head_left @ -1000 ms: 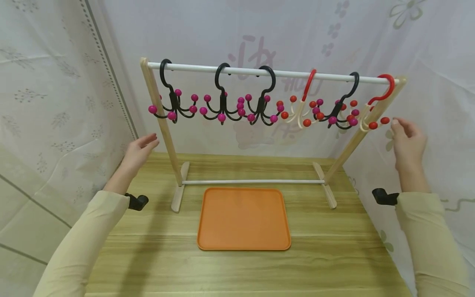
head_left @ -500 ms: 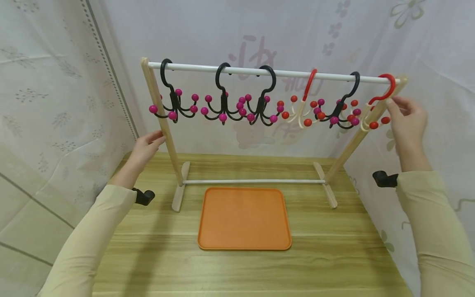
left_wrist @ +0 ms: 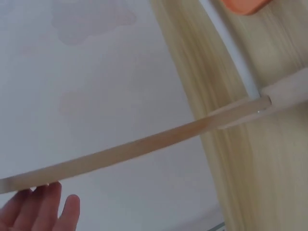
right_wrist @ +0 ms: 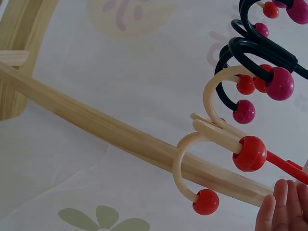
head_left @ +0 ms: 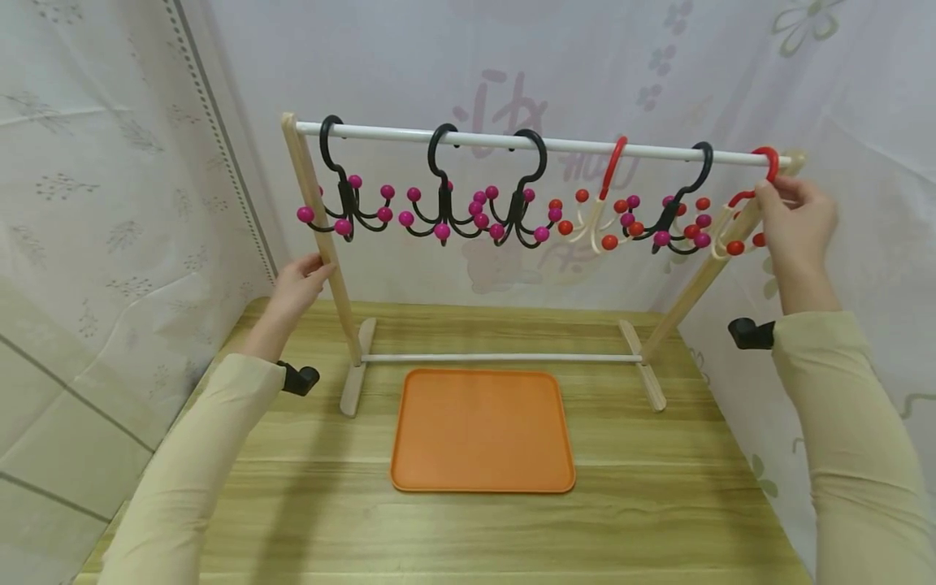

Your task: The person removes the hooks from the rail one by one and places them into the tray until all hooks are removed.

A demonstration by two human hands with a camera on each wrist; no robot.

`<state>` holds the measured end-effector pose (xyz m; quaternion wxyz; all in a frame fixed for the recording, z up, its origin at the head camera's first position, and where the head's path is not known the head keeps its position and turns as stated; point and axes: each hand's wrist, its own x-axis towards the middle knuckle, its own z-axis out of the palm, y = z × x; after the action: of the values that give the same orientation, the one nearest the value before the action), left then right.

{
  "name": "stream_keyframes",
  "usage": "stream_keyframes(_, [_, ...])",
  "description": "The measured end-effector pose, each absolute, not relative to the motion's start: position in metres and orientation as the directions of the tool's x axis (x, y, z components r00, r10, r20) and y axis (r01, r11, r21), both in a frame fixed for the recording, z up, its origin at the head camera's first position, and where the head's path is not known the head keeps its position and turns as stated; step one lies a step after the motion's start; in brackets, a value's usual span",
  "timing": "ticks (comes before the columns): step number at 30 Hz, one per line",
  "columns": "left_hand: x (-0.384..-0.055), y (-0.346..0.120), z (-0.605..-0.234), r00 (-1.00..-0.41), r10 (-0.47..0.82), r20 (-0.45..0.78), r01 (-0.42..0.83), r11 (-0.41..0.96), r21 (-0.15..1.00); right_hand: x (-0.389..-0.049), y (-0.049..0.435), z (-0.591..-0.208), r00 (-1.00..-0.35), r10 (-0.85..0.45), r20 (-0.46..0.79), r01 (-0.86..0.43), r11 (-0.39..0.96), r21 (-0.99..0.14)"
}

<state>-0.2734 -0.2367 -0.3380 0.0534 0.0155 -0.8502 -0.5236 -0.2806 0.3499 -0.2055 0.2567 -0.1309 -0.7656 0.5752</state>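
Observation:
A red-and-cream octopus hanger (head_left: pixel 737 245) with red ball tips hangs at the right end of the rack's white top rod (head_left: pixel 570 146). My right hand (head_left: pixel 800 236) pinches its red hook, thumb in front and fingers behind. In the right wrist view, the right fingertips (right_wrist: pixel 283 202) overlap the wooden post beside the red hook. My left hand (head_left: pixel 294 288) rests its fingertips against the left wooden post (head_left: pixel 332 268). The left wrist view shows those fingers (left_wrist: pixel 44 207) fairly straight along the post's edge (left_wrist: pixel 134 147).
Black hangers with magenta balls (head_left: pixel 444 203) and another red-and-cream hanger (head_left: pixel 595 223) hang along the rod. An orange tray (head_left: pixel 483 431) lies in front of the lower white bar (head_left: pixel 497 357) on the wood-grain table (head_left: pixel 483 536). Patterned curtains (head_left: pixel 380 49) surround the rack.
My right hand has risen from beside the lower red balls to the right hanger's hook, which has turned slightly. My left hand has moved right, up against the left post.

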Motion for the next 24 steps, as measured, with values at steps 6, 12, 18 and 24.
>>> stream_keyframes(6, [-0.278,-0.230,-0.336,-0.984,-0.164,0.065,-0.019,0.464,0.886,-0.285,0.350,-0.202,-0.816,0.514,0.264,-0.109,0.311,-0.944])
stream_keyframes(12, [-0.279,-0.226,-0.336,-0.973,-0.217,0.079,-0.034,0.473,0.880,-0.287,0.350,-0.201,-0.813,0.522,0.259,-0.122,0.282,-0.952])
stream_keyframes(18, [-0.281,-0.225,-0.339,-0.964,-0.231,0.133,-0.002,0.505,0.863,-0.287,0.349,-0.198,-0.813,0.527,0.248,-0.124,0.261,-0.957])
stream_keyframes(24, [-0.282,-0.226,-0.340,-0.964,-0.222,0.142,0.016,0.489,0.872,-0.289,0.350,-0.196,-0.821,0.513,0.250,-0.150,0.229,-0.962])
